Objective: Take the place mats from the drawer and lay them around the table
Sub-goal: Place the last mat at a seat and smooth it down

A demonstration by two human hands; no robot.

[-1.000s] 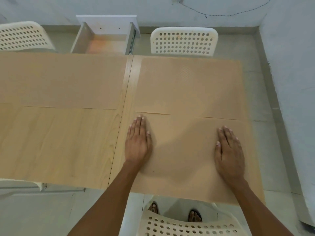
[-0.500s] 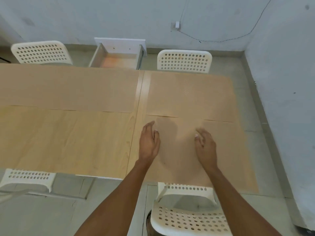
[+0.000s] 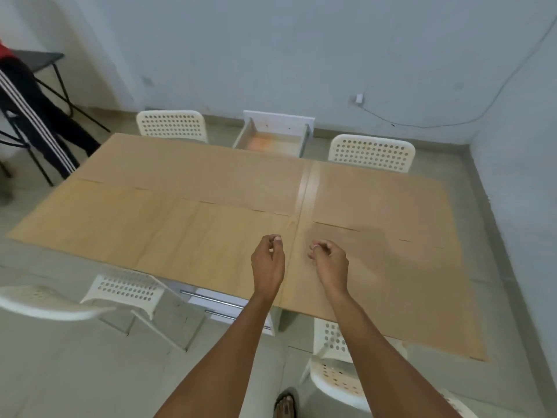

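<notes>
Both hands have lifted off the near right mat since a second ago, when they lay flat and spread on it, and the view has pulled back and up so the whole desk (image 3: 304,188) shows. Now the left hand (image 3: 268,260) and the right hand (image 3: 330,262) hover close together above the desk's near edge, near the bare strip of wood that runs between the mats. Each hand's fingers (image 3: 275,240) are curled loosely inward, and neither grips anything.

Four tan place mats appear to be down: the far left mat (image 3: 193,170), the far right mat (image 3: 373,194), the near left mat (image 3: 144,230) and the near right mat (image 3: 407,285). They cover almost all the top, and the near right one overhangs the front edge. Beyond the far side the drawer (image 3: 272,139) stands open on the floor between two white chairs (image 3: 171,125), and no mat shows inside it, though its front part is hidden by the desk.

My guess is that the laying step is finished or close to it. Next would be a check that the mats sit square, perhaps pushing the near right mat back from the edge, then seeing to the drawer.
</notes>
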